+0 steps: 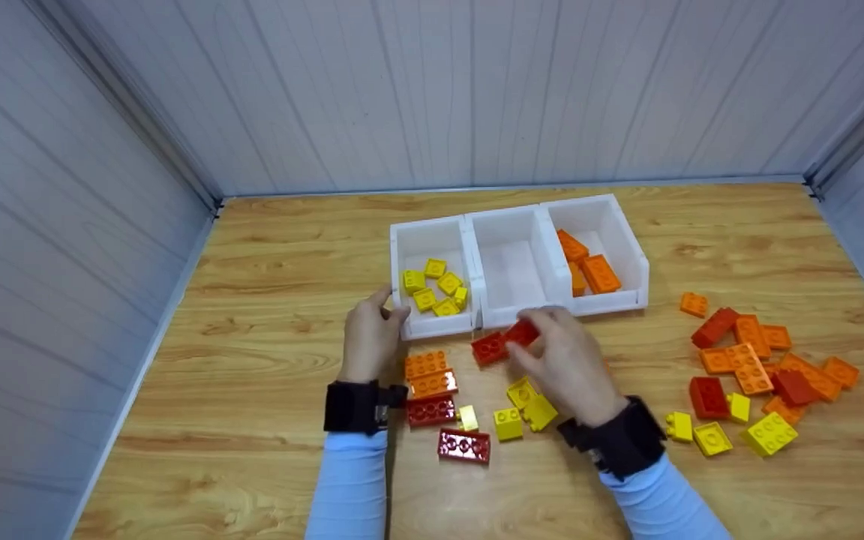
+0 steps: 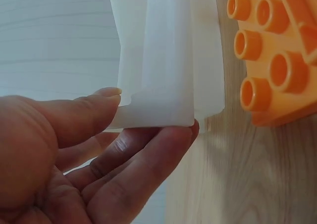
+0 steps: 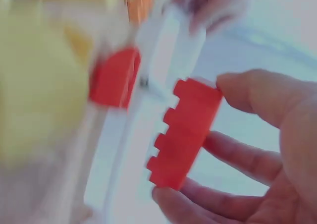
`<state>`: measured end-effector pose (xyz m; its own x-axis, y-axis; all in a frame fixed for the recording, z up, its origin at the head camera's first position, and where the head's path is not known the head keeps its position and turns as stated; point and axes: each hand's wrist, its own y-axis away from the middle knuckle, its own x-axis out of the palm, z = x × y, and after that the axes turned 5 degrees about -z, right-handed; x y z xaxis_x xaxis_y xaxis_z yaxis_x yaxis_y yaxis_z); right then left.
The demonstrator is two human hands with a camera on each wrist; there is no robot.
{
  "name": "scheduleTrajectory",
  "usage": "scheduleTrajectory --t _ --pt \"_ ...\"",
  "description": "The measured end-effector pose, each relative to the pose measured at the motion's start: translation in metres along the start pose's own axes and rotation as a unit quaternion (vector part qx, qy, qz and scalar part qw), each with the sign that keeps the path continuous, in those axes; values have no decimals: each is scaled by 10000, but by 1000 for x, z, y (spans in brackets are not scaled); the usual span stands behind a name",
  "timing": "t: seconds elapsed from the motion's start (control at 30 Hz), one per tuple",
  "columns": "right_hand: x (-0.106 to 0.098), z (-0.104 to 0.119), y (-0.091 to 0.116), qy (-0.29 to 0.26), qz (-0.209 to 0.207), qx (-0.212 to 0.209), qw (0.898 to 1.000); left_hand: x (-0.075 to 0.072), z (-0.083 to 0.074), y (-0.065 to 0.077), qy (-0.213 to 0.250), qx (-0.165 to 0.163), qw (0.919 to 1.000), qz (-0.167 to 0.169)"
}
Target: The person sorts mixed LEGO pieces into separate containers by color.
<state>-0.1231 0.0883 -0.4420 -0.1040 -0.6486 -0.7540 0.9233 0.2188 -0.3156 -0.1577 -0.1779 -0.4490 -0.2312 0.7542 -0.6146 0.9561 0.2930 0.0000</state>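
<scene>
My left hand (image 1: 372, 341) pinches the front left corner of a white three-section bin (image 1: 438, 327), thumb on the rim and fingers against the outer wall. In the right wrist view, a red toy brick (image 3: 185, 132) with a row of studs along one side is held between thumb and fingertips of my right hand (image 1: 571, 367). This hand is just in front of the bin's middle section, over the table. Another red brick (image 1: 489, 349) lies beside it, near the bin's front wall.
Yellow bricks (image 1: 424, 300) lie in the left section, orange bricks (image 1: 600, 274) in the right one. Orange bricks (image 1: 432, 384), dark red bricks (image 1: 464, 445) and yellow bricks (image 1: 508, 424) lie in front. A mixed pile (image 1: 748, 369) spreads at right. Pale walls (image 1: 417, 97) enclose the table.
</scene>
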Motion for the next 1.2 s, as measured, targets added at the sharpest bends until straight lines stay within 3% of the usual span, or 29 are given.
scheduleTrajectory --t 0.13,0.27,0.57,0.77,1.0,1.2 --pt "-11 -19 -11 39 -364 198 9991 8 -4 3 81 -116 9999 63" --pt "-15 -29 -32 22 -382 451 9983 15 -11 -1 124 53 9999 10" --pt "-4 -38 -75 549 427 969 9929 29 -21 -8 157 -80 9996 229" --pt "2 -47 -87 765 608 1120 9889 38 -27 -12 290 19 9993 234" --pt "-11 -51 -86 704 509 996 9912 46 -32 -15 324 135 9992 212" --pt "-24 -37 -45 500 225 710 9960 49 -34 -18 383 259 9988 186"
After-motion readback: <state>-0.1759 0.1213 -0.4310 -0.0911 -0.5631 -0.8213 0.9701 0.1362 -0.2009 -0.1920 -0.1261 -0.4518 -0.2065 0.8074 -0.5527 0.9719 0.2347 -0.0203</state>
